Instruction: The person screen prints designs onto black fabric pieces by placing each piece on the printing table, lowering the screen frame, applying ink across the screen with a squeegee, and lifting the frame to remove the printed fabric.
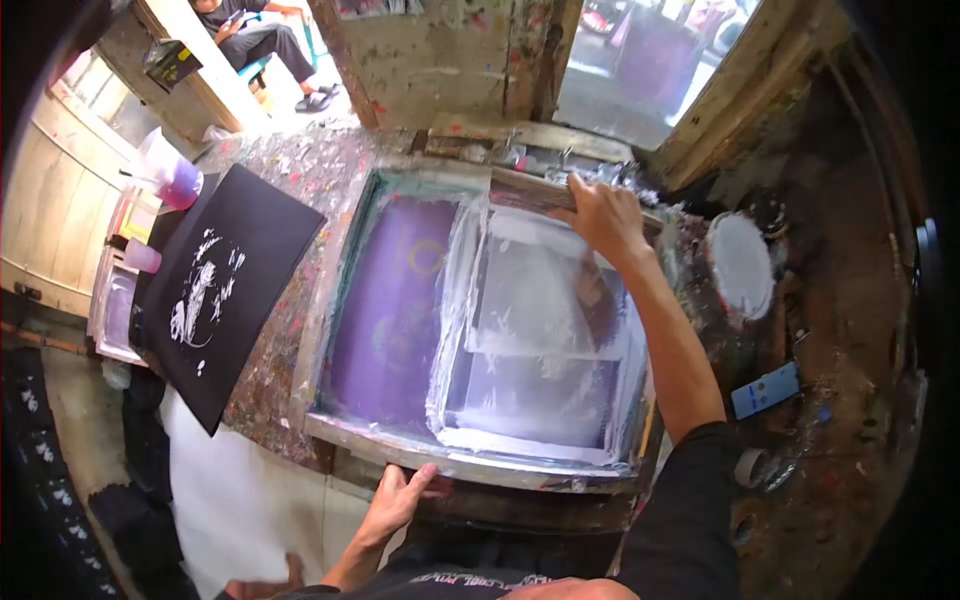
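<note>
A wooden-framed printing screen (470, 462) lies across the worktable, its mesh purple on the left and coated with whitish ink on the right. My right hand (607, 220) is closed on a wooden squeegee (530, 190) near the screen's far edge. At the near edge, my left hand (400, 497) grips the frame, thumb on top, some fingers hidden below. Left of the screen lies a black sheet (245, 265) with a white print.
Cups of purple (180, 183) and pink (143, 256) liquid stand left. A white-crusted round container (740, 265) and blue phone (766, 390) are right. A seated person (262, 40) is beyond the doorway. Another hand (270, 580) shows lower left, owner unclear.
</note>
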A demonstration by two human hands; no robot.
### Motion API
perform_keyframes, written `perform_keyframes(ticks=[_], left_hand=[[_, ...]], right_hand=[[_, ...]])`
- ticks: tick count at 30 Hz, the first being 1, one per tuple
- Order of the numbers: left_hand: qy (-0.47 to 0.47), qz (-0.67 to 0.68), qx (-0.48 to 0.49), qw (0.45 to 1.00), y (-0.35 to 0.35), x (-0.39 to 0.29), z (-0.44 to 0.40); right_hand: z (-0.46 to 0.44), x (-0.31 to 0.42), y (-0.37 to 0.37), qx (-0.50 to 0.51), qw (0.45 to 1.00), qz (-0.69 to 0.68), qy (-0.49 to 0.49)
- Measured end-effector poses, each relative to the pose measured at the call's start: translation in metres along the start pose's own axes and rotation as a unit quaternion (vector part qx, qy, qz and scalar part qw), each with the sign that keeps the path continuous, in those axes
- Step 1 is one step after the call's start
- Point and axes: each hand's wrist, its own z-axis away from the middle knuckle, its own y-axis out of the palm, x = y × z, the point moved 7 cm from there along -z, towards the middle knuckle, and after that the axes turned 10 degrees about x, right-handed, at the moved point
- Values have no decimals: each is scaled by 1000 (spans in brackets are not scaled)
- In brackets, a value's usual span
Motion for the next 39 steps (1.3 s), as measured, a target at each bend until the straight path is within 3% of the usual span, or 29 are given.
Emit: perform_keyframes(ticks=[2,5,7,11,15,17,18,22,23,26,27,28,29,30,31,32,33,35,39], left_hand=[[-17,-51,1,999,1,-7,6],[-14,-2,4,1000,2,-4,5],[-25,-1,8,1000,5,-11,6],[-6,-18,53,998,1,-3,3],[47,-15,49,998,1,-1,5],[91,43,13,995,-2,-4,9],[110,49,72,990,-12,2,1],[223,13,98,970,16,-58,52],[258,0,112,960,24,-85,63],[404,-114,125,899,62,-173,97],[439,-92,137,883,68,-191,84],[546,-126,78,825,76,-219,73],[654,-295,-62,694,75,-239,48],[636,-440,-136,619,86,-263,21],[703,-471,-164,507,93,-278,-14],[613,-524,-139,575,90,-289,-75],[621,-514,-147,574,78,-286,-122],[492,-605,-119,615,59,-287,-233],[496,-634,-205,557,55,-268,-285]], right_hand=[[13,17,10,23,1000,-10,11],[74,44,6,28,999,-1,18],[123,75,0,88,996,-14,21],[234,146,-11,48,998,30,-32],[279,171,-18,30,999,35,-22],[274,167,-21,71,997,-42,-14],[277,168,-38,64,996,-55,3],[290,172,-110,-186,979,-19,84],[282,172,-127,-182,981,-15,62],[246,155,-201,-225,971,35,80],[223,144,-232,-239,967,34,79],[195,134,-256,-224,970,30,88],[172,125,-277,-205,973,27,98],[153,116,-299,-159,980,-2,117],[135,108,-314,-116,983,-27,139],[119,104,-325,-123,985,-18,124],[106,94,-331,-112,983,-3,144],[91,81,-344,-119,979,28,163],[70,64,-349,-86,984,0,157]])
